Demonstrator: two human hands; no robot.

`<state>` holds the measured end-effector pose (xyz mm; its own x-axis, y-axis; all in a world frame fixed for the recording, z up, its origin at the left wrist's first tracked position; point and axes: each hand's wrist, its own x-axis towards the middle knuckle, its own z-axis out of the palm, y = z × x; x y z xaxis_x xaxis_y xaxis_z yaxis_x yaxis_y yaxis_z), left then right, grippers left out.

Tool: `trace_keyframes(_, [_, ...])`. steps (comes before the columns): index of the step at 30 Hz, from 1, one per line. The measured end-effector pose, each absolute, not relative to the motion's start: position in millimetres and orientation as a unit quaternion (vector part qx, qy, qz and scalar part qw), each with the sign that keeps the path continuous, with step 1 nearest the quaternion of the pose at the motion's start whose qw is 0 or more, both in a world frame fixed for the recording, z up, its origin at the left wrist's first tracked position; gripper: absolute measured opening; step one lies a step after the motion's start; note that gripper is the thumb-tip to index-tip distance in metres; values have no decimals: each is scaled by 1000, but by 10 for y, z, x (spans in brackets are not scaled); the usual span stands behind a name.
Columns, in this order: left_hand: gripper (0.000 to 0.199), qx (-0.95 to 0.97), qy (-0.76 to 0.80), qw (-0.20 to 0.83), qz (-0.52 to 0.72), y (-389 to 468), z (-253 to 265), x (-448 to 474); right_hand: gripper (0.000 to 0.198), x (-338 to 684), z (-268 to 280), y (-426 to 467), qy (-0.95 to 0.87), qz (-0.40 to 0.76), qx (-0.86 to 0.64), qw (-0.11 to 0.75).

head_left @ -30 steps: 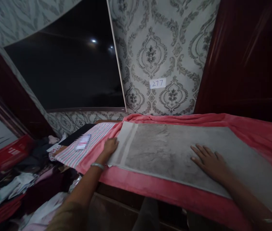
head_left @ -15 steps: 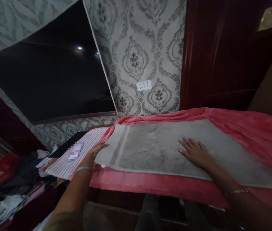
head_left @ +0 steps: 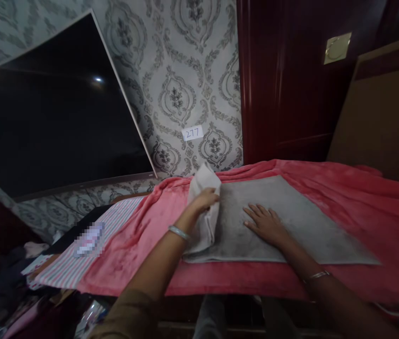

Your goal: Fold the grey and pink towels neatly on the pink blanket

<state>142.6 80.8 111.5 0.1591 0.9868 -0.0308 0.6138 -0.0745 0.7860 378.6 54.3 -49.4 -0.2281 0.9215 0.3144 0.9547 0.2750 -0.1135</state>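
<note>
A grey towel is spread over a pink-red blanket. Its left end is lifted and folded over toward the middle, showing a paler side. My left hand grips that raised end with its fingers closed round the edge. On the flat part of the towel, my right hand lies palm down with the fingers spread.
A striped cloth lies at the left, with a blurred-out item on it. Behind stand a large dark television screen and a patterned wall with a paper marked 277. A brown board leans at the right.
My left hand has lifted the towel's left end and brought it over to the right. My right hand stays flat on the towel. The camera view has shifted rightward.
</note>
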Motion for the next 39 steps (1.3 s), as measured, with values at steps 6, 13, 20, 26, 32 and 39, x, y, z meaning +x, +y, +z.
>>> trace_keyframes(6, [42,697,602,345,181,527,400,2100,61,3776,-450,518,-781,-49,-600,165])
trace_keyframes(13, [47,680,598,374,200,599,432,1974,58,3774,-398,485,-777,-39,-606,165])
trace_keyframes(20, [44,686,590,348,246,710,465,2208,57,3753,-346,455,-779,-46,-606,155])
trace_keyframes(26, [50,689,567,411,186,552,431,2301,52,3791,-357,456,-783,-54,-601,149])
trace_keyframes(32, [45,696,544,283,374,310,662,1431,49,3858,-348,446,-781,-41,-596,181])
trace_keyframes(39, [48,606,598,270,451,-459,112,407,48,3982,-345,468,-770,29,-561,302])
